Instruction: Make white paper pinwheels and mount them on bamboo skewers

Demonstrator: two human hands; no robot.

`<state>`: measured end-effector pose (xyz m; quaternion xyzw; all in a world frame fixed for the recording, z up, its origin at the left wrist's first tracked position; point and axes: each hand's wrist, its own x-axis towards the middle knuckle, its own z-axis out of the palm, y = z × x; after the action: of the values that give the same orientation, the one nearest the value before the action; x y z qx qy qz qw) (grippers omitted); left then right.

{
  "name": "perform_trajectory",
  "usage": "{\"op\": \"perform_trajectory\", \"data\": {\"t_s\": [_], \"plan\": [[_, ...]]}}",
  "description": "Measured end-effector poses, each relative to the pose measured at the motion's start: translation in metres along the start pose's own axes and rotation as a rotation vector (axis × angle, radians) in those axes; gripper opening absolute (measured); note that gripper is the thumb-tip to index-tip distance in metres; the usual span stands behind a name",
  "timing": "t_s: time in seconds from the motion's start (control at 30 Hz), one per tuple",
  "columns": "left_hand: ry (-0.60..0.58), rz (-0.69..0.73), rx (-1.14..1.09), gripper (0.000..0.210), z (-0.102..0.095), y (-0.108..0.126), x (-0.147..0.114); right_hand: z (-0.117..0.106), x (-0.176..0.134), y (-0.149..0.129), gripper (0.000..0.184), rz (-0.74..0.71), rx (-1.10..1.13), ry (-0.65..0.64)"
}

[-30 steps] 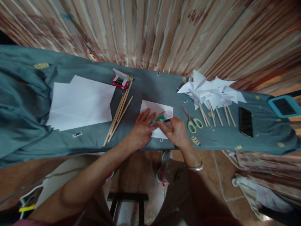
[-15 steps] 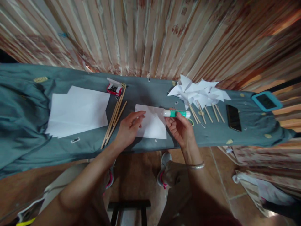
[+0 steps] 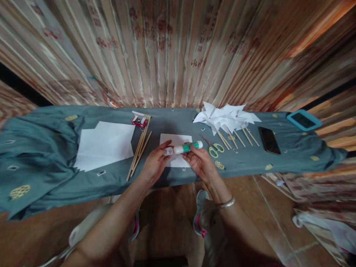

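Observation:
My right hand is closed around a green and white glue stick, held nearly level with its left end pointing at my other hand. Pinched in the fingers of my left hand is the glue stick's pale cap, apart from the tube by a small gap. Both hands are over a white square of paper lying on the cloth; they hide part of it. Scissors with light green handles lie just right of my right hand.
Left on the cloth-covered table lie a stack of white paper, wooden sticks and an open red box of small dark pieces. On the right are paper pinwheels, a phone and a blue-framed device. A curtain hangs behind.
The cap has come off the glue stick into my left hand. My right hand has moved left with the tube, uncovering the scissors. The camera view has shifted.

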<state>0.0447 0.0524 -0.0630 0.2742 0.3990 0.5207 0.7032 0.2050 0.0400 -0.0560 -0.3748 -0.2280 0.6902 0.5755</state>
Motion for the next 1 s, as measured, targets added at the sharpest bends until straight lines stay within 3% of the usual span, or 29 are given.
{"op": "perform_trajectory", "data": {"t_s": [0.2,0.43,0.6,0.73,1.0], "plan": [[-0.050,-0.020,-0.048,0.028,-0.003,0.001,-0.004,-0.005,0.004,0.006,0.026,-0.016,-0.002,0.037],[-0.028,-0.006,-0.052,0.031,-0.004,0.003,-0.005,-0.002,0.007,0.006,0.030,-0.016,-0.045,0.071],[-0.020,0.099,0.103,0.038,-0.009,0.003,-0.006,0.000,0.005,0.006,0.034,-0.033,-0.096,0.033],[-0.027,0.092,0.209,0.040,-0.017,0.008,-0.007,-0.004,0.005,0.005,0.032,0.015,-0.103,0.007],[-0.001,0.111,0.221,0.039,-0.028,0.020,-0.009,0.005,0.001,0.009,0.034,0.016,-0.156,-0.042]]}}
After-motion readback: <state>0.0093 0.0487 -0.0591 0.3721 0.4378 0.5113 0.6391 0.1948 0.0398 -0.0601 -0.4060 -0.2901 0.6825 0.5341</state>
